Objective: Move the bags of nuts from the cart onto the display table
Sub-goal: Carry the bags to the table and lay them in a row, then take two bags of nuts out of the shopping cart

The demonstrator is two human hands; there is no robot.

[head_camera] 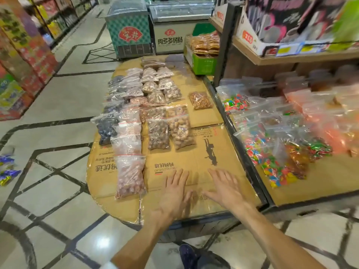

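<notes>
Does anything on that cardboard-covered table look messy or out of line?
One bag of orange-brown nuts lies alone to the right, apart from the neat rows of bags. Some blue-wrapped packets also lie loose on the floor at far left.

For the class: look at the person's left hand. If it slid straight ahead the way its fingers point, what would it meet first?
The left hand points up the bare cardboard. Going straight on, it would probably first meet the bag of dark brown nuts, though depth is hard to judge.
</notes>
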